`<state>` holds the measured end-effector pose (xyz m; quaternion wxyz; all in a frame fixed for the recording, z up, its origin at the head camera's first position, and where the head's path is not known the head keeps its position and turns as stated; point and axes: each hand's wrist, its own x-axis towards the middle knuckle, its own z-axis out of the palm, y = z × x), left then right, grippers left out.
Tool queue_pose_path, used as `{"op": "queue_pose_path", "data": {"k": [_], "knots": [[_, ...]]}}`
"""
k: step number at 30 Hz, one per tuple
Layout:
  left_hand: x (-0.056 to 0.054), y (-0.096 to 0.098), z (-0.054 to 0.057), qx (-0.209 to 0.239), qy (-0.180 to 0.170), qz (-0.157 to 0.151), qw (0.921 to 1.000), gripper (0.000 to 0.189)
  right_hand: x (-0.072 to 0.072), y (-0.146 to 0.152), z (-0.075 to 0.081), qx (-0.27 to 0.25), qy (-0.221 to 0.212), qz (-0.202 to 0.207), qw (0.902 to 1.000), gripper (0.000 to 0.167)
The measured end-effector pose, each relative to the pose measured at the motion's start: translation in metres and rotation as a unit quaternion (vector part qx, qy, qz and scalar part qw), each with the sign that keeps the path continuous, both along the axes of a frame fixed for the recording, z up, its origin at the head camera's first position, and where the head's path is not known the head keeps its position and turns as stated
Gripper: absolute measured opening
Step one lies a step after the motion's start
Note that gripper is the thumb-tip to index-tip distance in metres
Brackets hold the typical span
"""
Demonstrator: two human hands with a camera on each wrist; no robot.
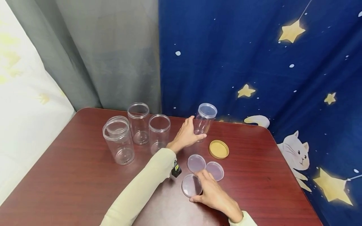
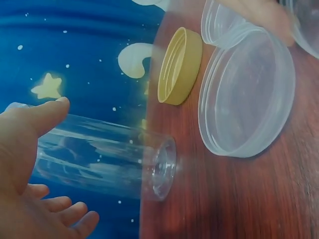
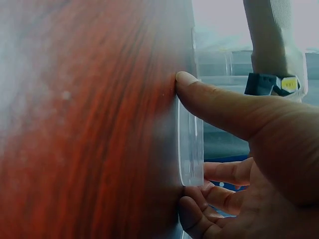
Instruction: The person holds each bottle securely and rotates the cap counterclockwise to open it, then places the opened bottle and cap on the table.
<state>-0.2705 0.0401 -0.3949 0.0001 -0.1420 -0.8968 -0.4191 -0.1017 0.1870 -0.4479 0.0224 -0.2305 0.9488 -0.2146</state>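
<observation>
My left hand [image 1: 186,133] is beside a clear jar [image 1: 203,124] topped by a translucent lid [image 1: 207,111], at the table's far edge. In the left wrist view, the thumb and fingers are spread apart at the jar's upper end, not curled round it. My right hand [image 1: 212,192] grips a clear round lid [image 1: 191,185] by its rim on the table. The right wrist view has the thumb at one side of that lid [image 3: 190,144] and the fingers at the other. Two more clear lids [image 1: 196,163] [image 1: 215,171] lie just beyond the right hand.
A gold lid [image 1: 219,149] lies right of the capped jar. Several open clear jars [image 1: 121,147] [image 1: 138,122] [image 1: 159,128] stand upright left of my left forearm. Behind the reddish-brown table [image 1: 70,175] hang a grey curtain [image 1: 124,62] and a blue star-patterned curtain [image 1: 215,62].
</observation>
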Motion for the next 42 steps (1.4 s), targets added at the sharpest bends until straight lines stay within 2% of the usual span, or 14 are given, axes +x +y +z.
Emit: {"op": "queue_pose_path", "data": {"k": [11, 18, 23, 29, 35, 42], "knots": [[-0.015, 0.011, 0.003, 0.063, -0.014, 0.009, 0.9979, 0.109, -0.001, -0.002, 0.001, -0.003, 0.006, -0.001, 1.0000, 0.079], [-0.023, 0.013, 0.000, 0.066, -0.018, 0.014, 0.9976, 0.101, -0.001, -0.004, 0.002, -0.002, 0.009, 0.005, 0.9999, 0.082], [-0.027, 0.013, -0.001, 0.056, -0.006, 0.027, 0.9980, 0.095, -0.001, -0.005, 0.001, 0.000, 0.004, 0.004, 1.0000, 0.081], [-0.026, 0.013, -0.001, 0.036, -0.004, 0.029, 0.9989, 0.100, -0.001, -0.006, 0.001, -0.003, 0.005, 0.004, 1.0000, 0.080], [-0.023, 0.013, -0.004, 0.028, 0.002, 0.032, 0.9991, 0.090, -0.001, -0.003, 0.001, -0.001, 0.007, 0.002, 1.0000, 0.079], [-0.018, 0.011, -0.009, 0.063, -0.008, 0.020, 0.9978, 0.090, 0.000, 0.000, 0.000, 0.002, 0.011, 0.000, 0.9999, 0.078]]}}
